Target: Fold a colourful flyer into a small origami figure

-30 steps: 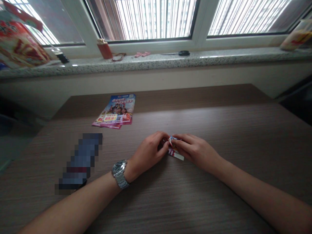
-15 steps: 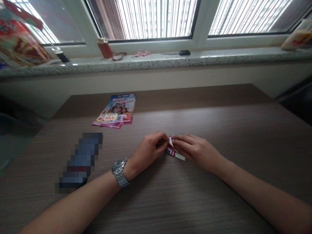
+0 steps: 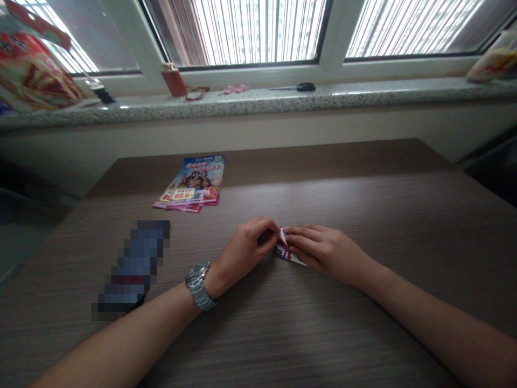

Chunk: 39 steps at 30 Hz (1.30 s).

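A small folded piece of printed paper, white, red and purple, lies on the wooden table between my two hands. My left hand, with a metal watch on its wrist, pinches the paper's left edge between thumb and fingertips. From the other side my right hand rests on the paper, its fingers together and pressing the fold. A white strip of the paper sticks out below the right fingers. The rest of it is hidden under the fingertips.
Several colourful flyers lie stacked toward the table's back left. A pixelated dark object sits beside my left forearm. On the granite windowsill are scissors, a red-brown container, and a large printed bag.
My right fingers have shifted slightly down and left over the paper, covering a little more of its lower strip. My left hand stays in place.
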### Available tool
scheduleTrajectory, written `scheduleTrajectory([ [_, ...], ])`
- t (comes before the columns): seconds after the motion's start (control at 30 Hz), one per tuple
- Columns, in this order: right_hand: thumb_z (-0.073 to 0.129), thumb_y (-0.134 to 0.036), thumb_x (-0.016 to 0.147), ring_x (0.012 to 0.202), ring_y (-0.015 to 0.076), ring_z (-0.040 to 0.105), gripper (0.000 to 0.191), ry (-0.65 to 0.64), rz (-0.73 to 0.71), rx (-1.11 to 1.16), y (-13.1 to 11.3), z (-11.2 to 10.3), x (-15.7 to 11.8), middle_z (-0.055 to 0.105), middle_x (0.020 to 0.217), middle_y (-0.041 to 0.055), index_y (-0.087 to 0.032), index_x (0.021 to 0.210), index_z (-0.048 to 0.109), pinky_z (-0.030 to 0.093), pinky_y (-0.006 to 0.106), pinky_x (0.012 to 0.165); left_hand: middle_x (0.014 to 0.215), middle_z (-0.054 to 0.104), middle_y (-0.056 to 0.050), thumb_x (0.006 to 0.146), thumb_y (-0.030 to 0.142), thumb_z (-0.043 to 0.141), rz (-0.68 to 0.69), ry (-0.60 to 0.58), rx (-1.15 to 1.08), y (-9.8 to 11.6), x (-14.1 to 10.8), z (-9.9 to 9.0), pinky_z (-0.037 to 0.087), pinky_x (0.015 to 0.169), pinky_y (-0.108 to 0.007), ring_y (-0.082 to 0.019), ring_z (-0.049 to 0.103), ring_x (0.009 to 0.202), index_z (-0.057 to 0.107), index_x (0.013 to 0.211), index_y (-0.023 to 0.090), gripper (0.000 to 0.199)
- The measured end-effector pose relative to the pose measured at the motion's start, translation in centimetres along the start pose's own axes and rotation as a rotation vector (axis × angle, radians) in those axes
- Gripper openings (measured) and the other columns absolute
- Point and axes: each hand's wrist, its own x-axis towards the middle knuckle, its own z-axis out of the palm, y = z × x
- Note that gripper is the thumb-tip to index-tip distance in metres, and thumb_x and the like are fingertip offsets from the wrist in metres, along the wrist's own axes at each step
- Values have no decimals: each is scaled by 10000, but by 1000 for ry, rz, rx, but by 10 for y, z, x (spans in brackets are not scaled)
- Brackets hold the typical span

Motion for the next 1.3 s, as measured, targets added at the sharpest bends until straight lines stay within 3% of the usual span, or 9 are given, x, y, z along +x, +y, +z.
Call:
scheduleTrajectory([
  [0.3, 586, -214, 985, 1112, 236, 701, 213, 26, -13, 60, 4, 1, 0, 748, 1210, 87, -216, 1162, 705, 593, 424, 971, 907, 670, -20, 943, 149, 604, -15, -7, -13, 2, 0, -1, 492, 746, -241, -139, 633, 817, 651, 959, 185, 61],
  [0.47, 570, -218, 995, 1136, 224, 687, 217, 19, 51, 152, 6, 0, -4, 728, 1234, 91, -228, 1162, 708, 590, 399, 969, 936, 672, -36, 962, 162, 587, -9, -16, 6, 6, 0, -3, 506, 765, -258, -151, 642, 847, 665, 1011, 185, 94],
  [0.67, 574, -220, 990, 1162, 243, 659, 242, 18, 72, 154, 10, 0, -7, 712, 1235, 100, -227, 1195, 704, 566, 426, 990, 1122, 673, -55, 986, 160, 566, 78, -51, 41, 9, -2, -1, 498, 931, -300, -169, 639, 1032, 611, 1188, 202, 212],
  [1.0, 552, -229, 1004, 1032, 215, 706, 185, 83, 227, 157, 19, -5, -11, 744, 1143, 82, -217, 1072, 724, 580, 372, 913, 1260, 647, -80, 992, 202, 576, 194, -134, 263, 8, -1, 0, 484, 1047, -407, -223, 581, 1171, 637, 1263, 218, 278],
  [1.3, 583, -231, 991, 1088, 243, 662, 204, 64, 219, 99, 25, -3, -15, 714, 1193, 107, -204, 1148, 711, 553, 417, 957, 1360, 630, -70, 1044, 308, 500, 232, -168, 474, 3, -2, -1, 452, 1102, -462, -257, 544, 1289, 612, 1362, 230, 346],
])
